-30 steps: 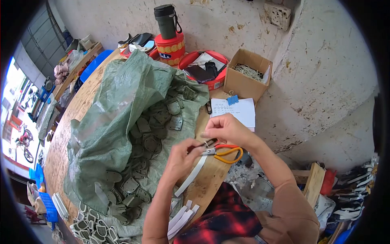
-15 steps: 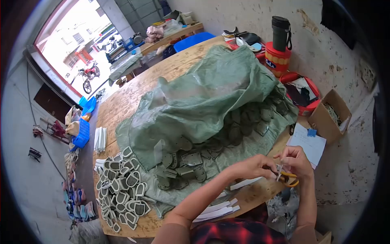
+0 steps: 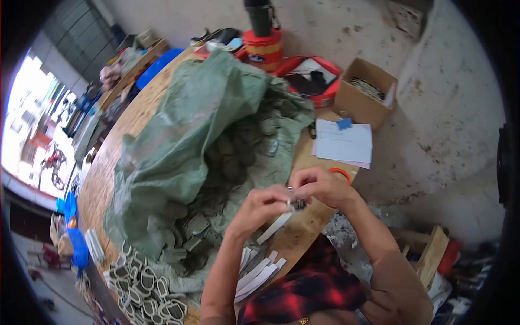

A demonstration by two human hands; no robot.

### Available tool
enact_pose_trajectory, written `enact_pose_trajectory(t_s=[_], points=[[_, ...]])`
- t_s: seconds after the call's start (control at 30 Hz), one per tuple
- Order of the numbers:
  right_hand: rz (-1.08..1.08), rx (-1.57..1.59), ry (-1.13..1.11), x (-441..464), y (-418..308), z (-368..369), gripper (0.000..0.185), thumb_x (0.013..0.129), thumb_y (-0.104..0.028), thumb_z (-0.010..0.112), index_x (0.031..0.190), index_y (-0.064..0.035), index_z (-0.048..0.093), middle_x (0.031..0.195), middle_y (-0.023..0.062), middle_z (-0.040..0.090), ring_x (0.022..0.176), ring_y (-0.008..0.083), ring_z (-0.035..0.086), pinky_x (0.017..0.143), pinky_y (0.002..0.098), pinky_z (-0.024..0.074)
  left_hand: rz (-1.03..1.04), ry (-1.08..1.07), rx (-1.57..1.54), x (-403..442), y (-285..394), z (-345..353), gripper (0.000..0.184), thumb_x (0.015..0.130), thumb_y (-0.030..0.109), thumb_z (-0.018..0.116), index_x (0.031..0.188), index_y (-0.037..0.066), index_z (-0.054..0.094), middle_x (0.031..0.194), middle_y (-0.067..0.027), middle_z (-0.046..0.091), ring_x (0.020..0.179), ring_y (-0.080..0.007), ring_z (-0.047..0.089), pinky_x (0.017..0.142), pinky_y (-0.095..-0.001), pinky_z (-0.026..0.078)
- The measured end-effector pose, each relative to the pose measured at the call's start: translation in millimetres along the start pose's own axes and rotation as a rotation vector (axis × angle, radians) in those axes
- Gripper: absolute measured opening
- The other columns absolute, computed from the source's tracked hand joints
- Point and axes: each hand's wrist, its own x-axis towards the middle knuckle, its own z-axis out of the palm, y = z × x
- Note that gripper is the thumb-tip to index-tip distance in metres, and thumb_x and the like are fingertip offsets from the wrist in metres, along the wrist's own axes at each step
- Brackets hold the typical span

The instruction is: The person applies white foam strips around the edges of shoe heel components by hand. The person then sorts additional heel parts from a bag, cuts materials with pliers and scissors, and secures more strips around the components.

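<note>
My left hand point(image 3: 262, 208) and my right hand point(image 3: 324, 187) meet above the right edge of the wooden table, fingers pinched close together. Between them is a small dark and white piece point(image 3: 297, 203), blurred, with its details hidden by the fingers. Behind my right hand shows an orange scissor handle point(image 3: 341, 173). A white strip point(image 3: 274, 227) lies just below my left hand, and more white strips point(image 3: 260, 276) lie nearer my body. A green woven sack point(image 3: 168, 146) partly covers a heap of grey-green pieces point(image 3: 233, 154) to the left.
White-edged pieces point(image 3: 141, 290) are heaped at the table's near left. Papers point(image 3: 344, 143) with a blue clip, a cardboard box point(image 3: 365, 95), a red basin point(image 3: 325, 97) and a red tin point(image 3: 262, 51) with a dark flask point(image 3: 260, 19) stand toward the wall.
The head view has swung right, then left, then back right. Both hands stay close together around the small piece; the scissors are now mostly hidden behind my right hand.
</note>
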Motion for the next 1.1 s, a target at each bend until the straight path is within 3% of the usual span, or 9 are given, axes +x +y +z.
enact_pose_trajectory(t_s=[0.07,0.17,0.27,0.33,0.43,0.6,0.7,0.97,1.1], points=[[0.152,-0.163,-0.014,0,-15,10,0.01,0.085,-0.012,0.069,0.086,-0.0034,0.064,0.078,-0.0022,0.06,0.07,0.0051,0.053,0.062,0.0206,0.0404,-0.024,-0.061,0.277,0,9,-3,0.011,0.081,0.003,0.07,0.09,-0.002,0.067,0.092,-0.0086,0.068,0.084,-0.0168,0.062,0.077,-0.0301,0.048],[-0.021,-0.493,0.198,0,-1,17,0.014,0.085,-0.017,0.069,0.084,-0.0035,0.065,0.068,0.0008,0.06,0.061,0.0105,0.055,0.057,0.0265,0.042,0.019,0.052,0.721,-1,16,-4,0.013,0.081,0.003,0.07,0.092,-0.004,0.067,0.086,-0.0101,0.067,0.077,-0.0164,0.063,0.071,-0.0303,0.05],[-0.238,-0.932,0.451,0,-4,38,0.014,0.087,-0.016,0.064,0.092,-0.0022,0.063,0.077,0.0105,0.063,0.066,0.0238,0.061,0.061,0.0333,0.0466,0.088,0.365,0.773,8,1,11,0.013,0.081,0.005,0.068,0.092,-0.002,0.067,0.084,-0.0135,0.065,0.076,-0.0244,0.063,0.069,-0.0333,0.048],[-0.533,-1.027,0.564,3,4,47,0.015,0.088,-0.014,0.062,0.096,-0.0017,0.062,0.084,0.0124,0.063,0.071,0.028,0.062,0.064,0.0349,0.0479,0.019,0.502,0.431,15,-10,14,0.011,0.086,0.007,0.066,0.092,-0.002,0.067,0.081,-0.0059,0.065,0.073,-0.0149,0.059,0.068,-0.0273,0.045],[-0.422,-0.706,0.58,1,11,47,0.017,0.092,-0.011,0.06,0.106,-0.0006,0.06,0.093,0.0089,0.065,0.086,0.0181,0.064,0.075,0.0305,0.0501,-0.016,0.539,-0.288,23,-22,9,0.013,0.091,0.009,0.065,0.101,0.0,0.067,0.086,0.0035,0.063,0.079,-0.0042,0.054,0.072,-0.0208,0.041],[-0.451,0.212,0.715,4,21,8,0.024,0.096,-0.012,0.057,0.117,0.0004,0.057,0.105,0.0068,0.063,0.096,0.013,0.061,0.083,0.028,0.0491,-0.096,0.492,-0.201,17,-28,12,0.013,0.093,0.009,0.063,0.102,0.001,0.067,0.088,-0.0025,0.068,0.078,-0.0064,0.058,0.073,-0.0224,0.044],[-0.345,-0.212,0.64,-2,13,-3,0.027,0.095,-0.014,0.057,0.118,0.0001,0.056,0.108,0.0054,0.059,0.083,0.01,0.061,0.075,0.0256,0.0489,-0.128,0.476,-0.096,19,-25,12,0.015,0.092,0.01,0.064,0.103,0.001,0.067,0.088,-0.0033,0.069,0.077,-0.0065,0.059,0.072,-0.0219,0.045],[-0.168,-0.474,0.442,4,12,2,0.026,0.096,-0.017,0.06,0.117,-0.0015,0.061,0.089,0.0,0.063,0.074,0.0055,0.059,0.067,0.0226,0.049,-0.081,0.45,0.208,22,-34,20,0.018,0.091,0.005,0.064,0.106,-0.002,0.067,0.091,-0.0031,0.069,0.078,-0.0059,0.059,0.073,-0.0217,0.047],[-0.204,-0.233,0.43,4,21,1,0.027,0.097,-0.018,0.058,0.118,-0.0018,0.06,0.09,0.0009,0.063,0.075,0.006,0.059,0.068,0.0226,0.0484,-0.147,0.411,0.121,21,-29,17,0.019,0.092,0.005,0.061,0.108,-0.002,0.065,0.092,-0.0038,0.068,0.078,-0.0076,0.06,0.074,-0.0231,0.048]])
